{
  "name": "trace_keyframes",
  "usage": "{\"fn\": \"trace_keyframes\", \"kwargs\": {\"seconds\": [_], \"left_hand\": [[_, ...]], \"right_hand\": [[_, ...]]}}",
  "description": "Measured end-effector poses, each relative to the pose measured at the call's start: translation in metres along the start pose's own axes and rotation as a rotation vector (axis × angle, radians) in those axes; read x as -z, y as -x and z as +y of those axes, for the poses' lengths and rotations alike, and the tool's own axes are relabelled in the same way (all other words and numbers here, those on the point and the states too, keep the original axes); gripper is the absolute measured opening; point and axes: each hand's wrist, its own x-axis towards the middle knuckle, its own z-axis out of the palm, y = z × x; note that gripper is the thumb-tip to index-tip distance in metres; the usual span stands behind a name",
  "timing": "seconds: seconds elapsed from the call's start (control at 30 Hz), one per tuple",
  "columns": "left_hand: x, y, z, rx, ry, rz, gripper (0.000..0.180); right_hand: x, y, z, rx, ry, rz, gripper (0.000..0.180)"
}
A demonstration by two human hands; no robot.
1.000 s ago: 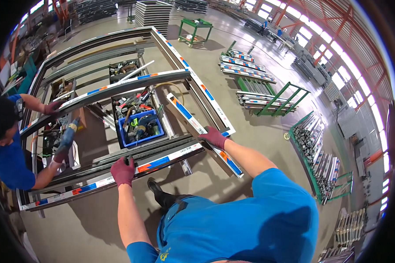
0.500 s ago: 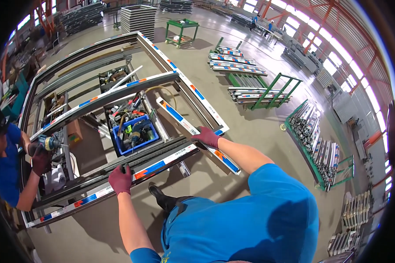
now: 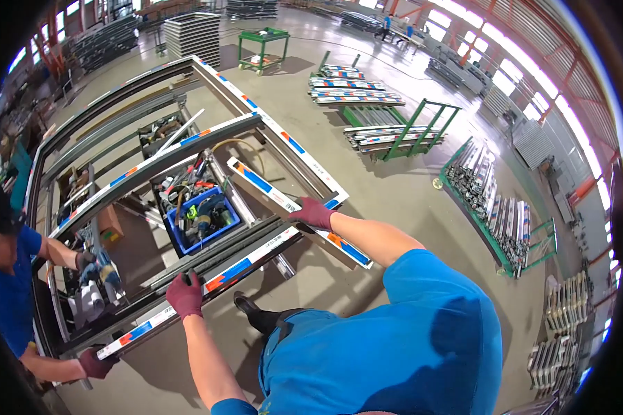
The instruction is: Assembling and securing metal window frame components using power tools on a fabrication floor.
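Note:
In a red glove, my left hand [image 3: 185,296] is closed over the near rail [image 3: 235,271] of a large dark frame with white, blue and orange film. My right hand [image 3: 313,213], also gloved, grips a shorter profile bar [image 3: 259,182] that slants across the rail's right end. At the left, a co-worker's gloved hand [image 3: 98,363] is on the rail's left end. The co-worker's other hand [image 3: 84,263] holds a blue power drill [image 3: 108,271], pointed downward inside the frame.
Inside the frame stand a blue crate [image 3: 204,220] of power tools and a cardboard box [image 3: 109,227]. Green racks [image 3: 412,142] with profile bars stand to the right, a green trolley [image 3: 263,48] farther back. A long green cart [image 3: 477,225] holds many profiles.
The co-worker has lowered the drill and put one hand on the rail's left end. My hands keep their holds on the rail and the shorter bar. The whole view has shifted slightly.

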Motion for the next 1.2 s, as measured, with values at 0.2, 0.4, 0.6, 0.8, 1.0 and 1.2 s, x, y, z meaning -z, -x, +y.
{"fn": "trace_keyframes", "kwargs": {"seconds": [0.2,0.4,0.6,0.8,1.0,1.2], "left_hand": [[-0.012,0.004,-0.008,-0.017,-0.062,0.181,0.044],[-0.005,0.002,-0.004,-0.001,-0.064,0.07,0.044],[-0.004,0.005,0.0,0.0,-0.047,0.147,0.043],[0.003,0.003,0.005,0.022,-0.013,0.055,0.043],[-0.011,0.0,-0.004,0.005,-0.052,0.103,0.047],[-0.011,0.003,-0.006,0.007,-0.059,0.135,0.047]], "right_hand": [[0.005,0.005,-0.014,-0.036,0.003,-0.048,0.07],[0.007,0.004,-0.007,-0.042,0.005,-0.115,0.083],[0.008,0.012,-0.018,-0.063,-0.056,-0.035,0.071],[0.014,0.014,-0.024,-0.077,-0.037,-0.058,0.071],[0.017,0.017,-0.028,-0.061,-0.015,-0.072,0.071],[0.013,0.015,-0.024,-0.055,0.018,-0.06,0.079]]}}
